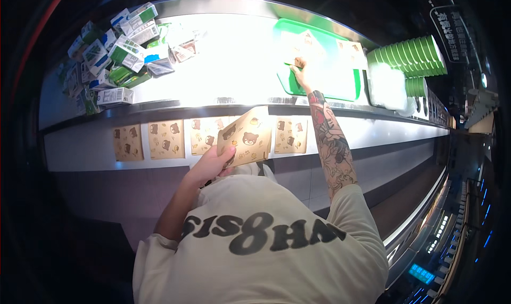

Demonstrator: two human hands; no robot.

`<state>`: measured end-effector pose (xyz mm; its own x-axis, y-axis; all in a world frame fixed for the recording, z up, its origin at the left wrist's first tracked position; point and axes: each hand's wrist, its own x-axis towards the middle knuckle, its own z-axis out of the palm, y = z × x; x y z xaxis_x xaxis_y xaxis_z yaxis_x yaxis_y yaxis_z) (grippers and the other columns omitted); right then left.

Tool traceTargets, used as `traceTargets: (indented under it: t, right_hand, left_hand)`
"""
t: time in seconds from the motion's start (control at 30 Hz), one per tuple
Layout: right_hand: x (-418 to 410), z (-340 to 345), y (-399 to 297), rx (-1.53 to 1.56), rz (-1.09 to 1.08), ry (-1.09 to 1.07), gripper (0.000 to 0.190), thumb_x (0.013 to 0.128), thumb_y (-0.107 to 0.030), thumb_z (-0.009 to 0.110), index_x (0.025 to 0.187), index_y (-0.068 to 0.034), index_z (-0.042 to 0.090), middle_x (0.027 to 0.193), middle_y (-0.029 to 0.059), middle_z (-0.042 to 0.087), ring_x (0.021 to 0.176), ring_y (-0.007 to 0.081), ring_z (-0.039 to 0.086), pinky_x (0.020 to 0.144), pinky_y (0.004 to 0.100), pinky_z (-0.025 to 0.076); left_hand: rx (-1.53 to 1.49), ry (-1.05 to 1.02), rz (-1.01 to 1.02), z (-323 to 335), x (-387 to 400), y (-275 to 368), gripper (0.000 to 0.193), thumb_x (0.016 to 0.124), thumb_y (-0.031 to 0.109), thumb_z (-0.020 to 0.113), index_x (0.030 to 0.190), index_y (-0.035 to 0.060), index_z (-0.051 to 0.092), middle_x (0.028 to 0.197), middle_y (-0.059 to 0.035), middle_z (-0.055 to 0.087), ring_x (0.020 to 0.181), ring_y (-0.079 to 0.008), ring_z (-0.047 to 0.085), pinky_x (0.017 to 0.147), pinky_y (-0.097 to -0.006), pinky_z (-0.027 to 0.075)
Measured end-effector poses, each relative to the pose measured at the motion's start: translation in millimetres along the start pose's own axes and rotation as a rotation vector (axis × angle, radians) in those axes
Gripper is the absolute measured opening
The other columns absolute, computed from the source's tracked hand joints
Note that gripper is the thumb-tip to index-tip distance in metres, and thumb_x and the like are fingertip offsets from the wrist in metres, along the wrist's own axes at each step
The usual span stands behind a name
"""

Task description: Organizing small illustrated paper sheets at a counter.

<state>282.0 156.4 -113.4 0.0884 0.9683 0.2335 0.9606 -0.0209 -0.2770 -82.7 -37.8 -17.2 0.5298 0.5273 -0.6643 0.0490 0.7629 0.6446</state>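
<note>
My left hand (218, 162) grips a brown paper piece printed with bear heads (251, 138), possibly a flat bag, held tilted in front of my shirt. Further forward, my right hand (300, 73) is over a green tray (289, 89) on the upper shelf, its fingers curled. Something small and brown shows at those fingertips, but glare hides whether they pinch it. Bear-printed papers (305, 42) lie on the tray near the hand, partly washed out by light. Another printed paper (351, 53) lies at the tray's right side.
Several matching papers (166, 139) lie in a row along the lower ledge. A heap of small cartons (127, 52) fills the shelf's left end. Stacks of green cups (415, 56) and a white plastic-looking bundle (387, 86) stand right of the tray. A raised metal edge (223, 2) runs behind.
</note>
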Motion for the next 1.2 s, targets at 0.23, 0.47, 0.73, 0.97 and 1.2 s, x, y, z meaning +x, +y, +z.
traceTargets:
  t: [0.23,0.47,0.73,0.97,1.2]
  right_hand:
    - [-1.6,-44.1,-45.6,-0.119,0.069,-0.045,0.023,0.079,-0.025,0.069,0.083,-0.003,0.07,0.07,0.0171,0.064,0.067,0.0259,0.064,0.066,0.0366,0.049]
    - [-11.0,-83.7,-34.8,0.304,0.29,-0.16,0.029,0.076,-0.026,0.076,0.08,0.002,0.07,0.055,0.0073,0.059,0.045,0.0126,0.05,0.047,0.0276,0.041]
    - [-45.7,-174.8,-60.8,1.132,0.09,-0.076,0.023,0.089,-0.014,0.062,0.092,0.008,0.066,0.09,0.015,0.068,0.082,0.0173,0.065,0.076,0.0284,0.051]
    - [-87.2,-255.2,-128.5,0.769,-0.2,-0.341,0.021,0.076,0.007,0.067,0.097,0.001,0.066,0.1,0.0101,0.063,0.095,0.0155,0.06,0.083,0.0285,0.049]
    - [-100.5,-249.7,-153.5,0.797,-0.176,-0.477,0.037,0.078,0.003,0.067,0.113,0.0,0.057,0.108,0.0087,0.06,0.092,0.015,0.064,0.085,0.0291,0.051]
  left_hand:
    - [-0.105,-0.058,0.078,-6.5,-1.6,-4.7,0.021,0.097,0.026,0.045,0.096,0.0046,0.049,0.068,-0.001,0.051,0.05,-0.0072,0.044,0.044,-0.0214,0.036]
    - [-0.127,0.024,0.09,-5.0,1.0,-9.0,0.021,0.096,0.026,0.045,0.097,0.0048,0.046,0.062,-0.0006,0.048,0.049,-0.0064,0.043,0.042,-0.0202,0.034]
    - [-0.115,0.055,0.124,-14.3,-3.9,-15.4,0.022,0.096,0.027,0.047,0.095,0.0051,0.047,0.062,-0.0002,0.049,0.045,-0.0058,0.042,0.039,-0.0202,0.033]
    - [-0.026,0.077,0.196,-7.8,-6.6,3.8,0.027,0.096,0.032,0.049,0.09,0.0059,0.05,0.057,0.0005,0.049,0.042,-0.0058,0.042,0.038,-0.0196,0.033]
    - [-0.025,0.109,0.103,11.9,-25.3,24.2,0.039,0.095,0.045,0.044,0.103,0.0079,0.053,0.084,0.0009,0.059,0.061,-0.0027,0.052,0.05,-0.0154,0.041]
